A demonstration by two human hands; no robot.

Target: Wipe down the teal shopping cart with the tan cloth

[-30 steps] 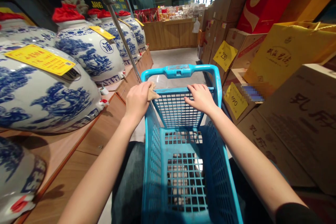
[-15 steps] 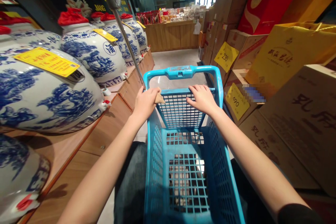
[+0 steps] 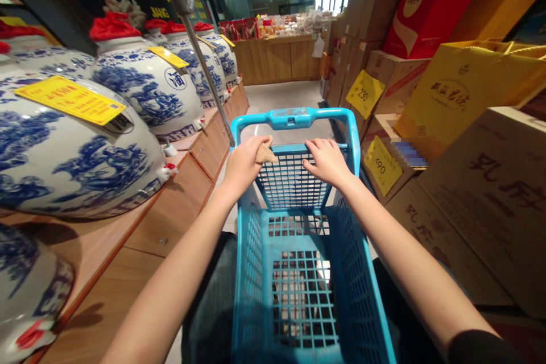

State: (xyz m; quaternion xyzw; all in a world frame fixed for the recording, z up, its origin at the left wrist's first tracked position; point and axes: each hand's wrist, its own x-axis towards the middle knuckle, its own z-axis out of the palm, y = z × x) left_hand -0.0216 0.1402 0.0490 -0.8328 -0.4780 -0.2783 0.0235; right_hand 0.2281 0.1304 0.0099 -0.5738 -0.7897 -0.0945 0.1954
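A blue plastic shopping basket (image 3: 251,250) with grid walls and floor stands between my legs, its raised handle frame at the far end. My left hand (image 3: 243,165) is closed round a crumpled beige cloth (image 3: 266,153) at the left end of the basket's far top bar. Its fingertips are partly hidden by the cloth. My right hand (image 3: 327,160) grips the same bar towards the right, fingers hooked over it and thumb apart on the near side. Inside, the basket holds nothing visible.
Large blue-and-white jars (image 3: 85,153) with red cloth tops line a wooden cabinet (image 3: 187,187) on the left. A metal pole (image 3: 209,68) slants down to the basket's handle. Cardboard boxes (image 3: 482,182) and a yellow bag (image 3: 452,91) stand at the right. A goods counter (image 3: 277,60) lies ahead.
My left hand has shifted right along the bar, and more of the cloth shows. My right hand stays on the bar. The surroundings have slid slightly left in view.
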